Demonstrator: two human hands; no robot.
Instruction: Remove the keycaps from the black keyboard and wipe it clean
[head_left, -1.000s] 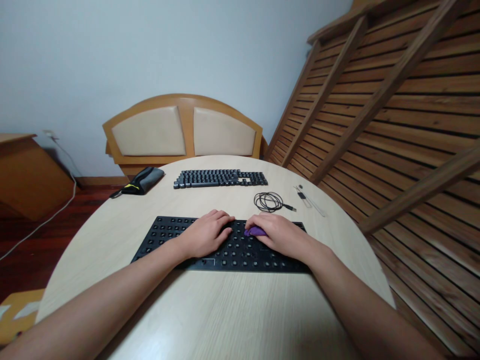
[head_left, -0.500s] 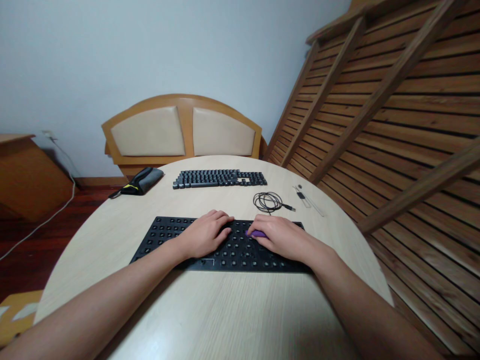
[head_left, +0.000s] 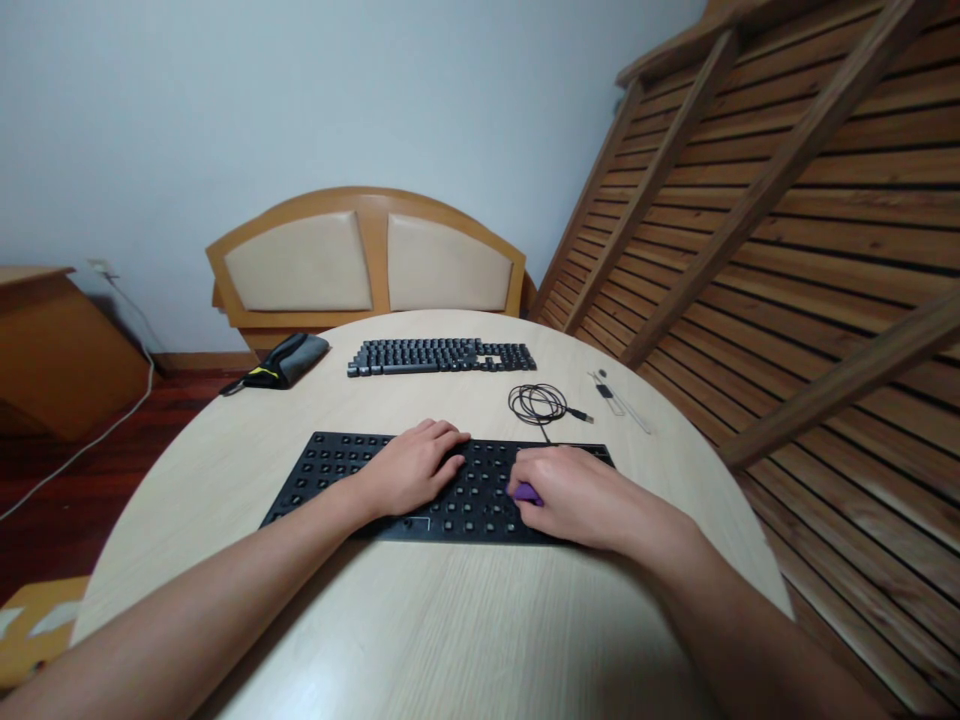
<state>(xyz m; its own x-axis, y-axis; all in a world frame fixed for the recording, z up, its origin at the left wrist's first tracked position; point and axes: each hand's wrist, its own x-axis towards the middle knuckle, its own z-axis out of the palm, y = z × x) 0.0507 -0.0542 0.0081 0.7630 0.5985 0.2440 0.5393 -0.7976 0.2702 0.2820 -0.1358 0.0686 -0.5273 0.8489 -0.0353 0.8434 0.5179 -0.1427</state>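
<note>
A black keyboard (head_left: 469, 515) with its keycaps off lies in front of me, its switches bare. My left hand (head_left: 411, 468) rests across the middle of it, thumb and fingers spread and holding nothing. Toward the right part of the keyboard, my right hand (head_left: 562, 490) has its fingers closed around a small purple object (head_left: 527, 494). Most of that object is hidden by the fingers, so its kind is unclear; its visible end is down close to the switches.
Loose black keycaps (head_left: 420, 355) stand in keyboard layout toward the back of the round table (head_left: 442, 640). A coiled USB cable (head_left: 537, 403) runs to the keyboard. Thin wire tools (head_left: 615, 397) lie at right, a dark pouch (head_left: 289, 360) at left.
My right hand has moved right and toward me over the keyboard with the purple object, and its fingers are curled in more. The left hand stays in place.
</note>
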